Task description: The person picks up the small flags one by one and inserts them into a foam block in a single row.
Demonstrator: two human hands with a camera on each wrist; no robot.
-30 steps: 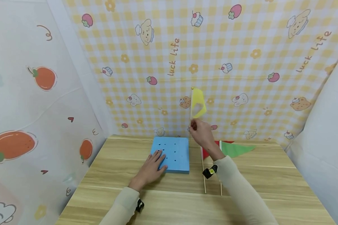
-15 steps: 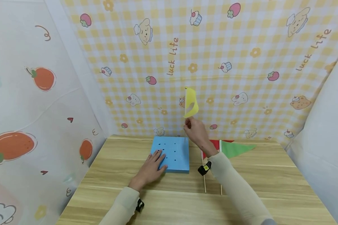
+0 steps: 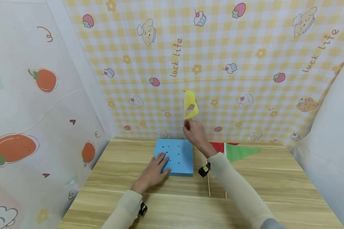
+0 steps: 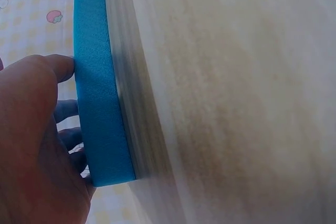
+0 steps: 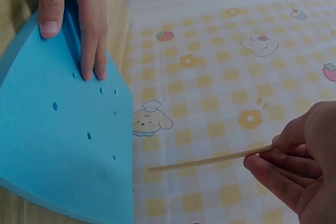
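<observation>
My right hand (image 3: pixel 195 132) pinches the thin wooden stick (image 5: pixel 210 160) of a small yellow flag (image 3: pixel 190 103) between thumb and fingers. In the head view the flag stands upright above the far right part of a blue foam block (image 3: pixel 185 159) with several holes in its top. The stick's lower tip points towards the block and looks apart from it in the right wrist view. My left hand (image 3: pixel 153 171) rests with extended fingers on the block's left front part. In the left wrist view its thumb (image 4: pixel 63 67) touches the block's edge.
On the wooden table (image 3: pixel 255 184), a red flag (image 3: pixel 217 147) and a green pennant flag (image 3: pixel 242 152) lie to the right, their sticks towards the front, partly under my right arm. A yellow checked cloth (image 3: pixel 246 41) hangs behind the table.
My right hand has moved left with the yellow flag, from right of the blue block to above its far right part. The left hand stays on the block.
</observation>
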